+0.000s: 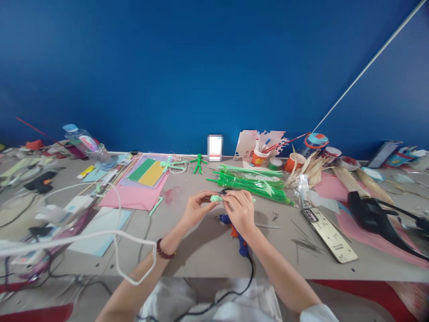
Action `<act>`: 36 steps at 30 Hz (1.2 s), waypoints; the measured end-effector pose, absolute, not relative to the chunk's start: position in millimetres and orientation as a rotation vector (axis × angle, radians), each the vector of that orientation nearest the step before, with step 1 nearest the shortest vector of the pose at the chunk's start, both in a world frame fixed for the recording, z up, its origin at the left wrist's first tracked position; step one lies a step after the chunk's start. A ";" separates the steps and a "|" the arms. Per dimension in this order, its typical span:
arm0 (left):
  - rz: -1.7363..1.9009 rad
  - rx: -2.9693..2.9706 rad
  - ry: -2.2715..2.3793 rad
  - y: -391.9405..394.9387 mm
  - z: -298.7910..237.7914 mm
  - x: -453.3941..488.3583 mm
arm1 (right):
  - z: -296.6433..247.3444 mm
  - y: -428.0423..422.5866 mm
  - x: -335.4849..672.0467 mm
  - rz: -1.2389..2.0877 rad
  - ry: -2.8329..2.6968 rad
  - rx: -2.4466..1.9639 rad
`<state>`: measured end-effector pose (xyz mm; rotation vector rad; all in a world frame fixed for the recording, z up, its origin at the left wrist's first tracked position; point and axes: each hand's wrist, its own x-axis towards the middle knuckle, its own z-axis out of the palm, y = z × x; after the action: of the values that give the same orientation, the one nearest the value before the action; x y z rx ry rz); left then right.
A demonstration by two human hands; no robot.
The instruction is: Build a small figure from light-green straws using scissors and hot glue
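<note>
A small pale green piece of coiled pipe cleaner (215, 198) is held between my two hands above the middle of the table. My left hand (198, 209) pinches it from the left with thumb and forefinger. From the right, the closed fingers of my right hand (240, 212) grip its other end; their tips are partly hidden. Below my right hand lies a blue glue gun (243, 247), its black cord running down over my lap. Just beyond the hands is a bundle of bright green pipe cleaners (248, 183) in clear wrapping. A green pipe-cleaner figure (199, 164) stands near the wall.
At left lie coloured paper sheets (134, 197), a plastic bottle (85, 142) and a white cable (134, 233) looping over my left forearm. A phone (330, 235), dark wire pieces (306, 246) and black goggles-like gear (368, 217) lie right. A paper cup (259, 157) holds pens.
</note>
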<state>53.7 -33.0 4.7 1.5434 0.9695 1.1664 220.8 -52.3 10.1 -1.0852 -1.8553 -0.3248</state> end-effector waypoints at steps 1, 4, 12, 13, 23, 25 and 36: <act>1.190 1.550 0.971 -32.9 4.5 53.7 | 10.0 -52.0 220.9 -0.304 -1.865 -1.096; 1.260 1.545 0.962 -31.4 3.3 53.5 | 9.4 -51.6 221.5 -0.243 -1.898 -1.106; 1.312 1.403 0.906 -29.1 0.1 54.9 | 7.9 -51.4 222.6 -0.248 -1.873 -1.085; 1.309 1.391 0.910 -29.5 0.8 54.9 | 7.9 -51.3 222.5 -0.252 -1.871 -1.084; 1.351 1.407 0.924 -31.7 6.1 53.3 | 6.0 -49.9 223.2 -0.121 -1.962 -1.195; 1.338 1.353 0.886 -32.0 6.7 52.5 | 5.2 -47.9 225.7 -0.026 -1.968 -1.224; 1.454 0.846 0.756 -14.2 6.7 41.5 | 8.3 -36.0 246.8 0.099 -1.943 -1.273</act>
<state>41.5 -14.2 6.7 0.8461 0.7556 1.4543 246.8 -36.0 8.3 -1.2728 -1.9431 0.0993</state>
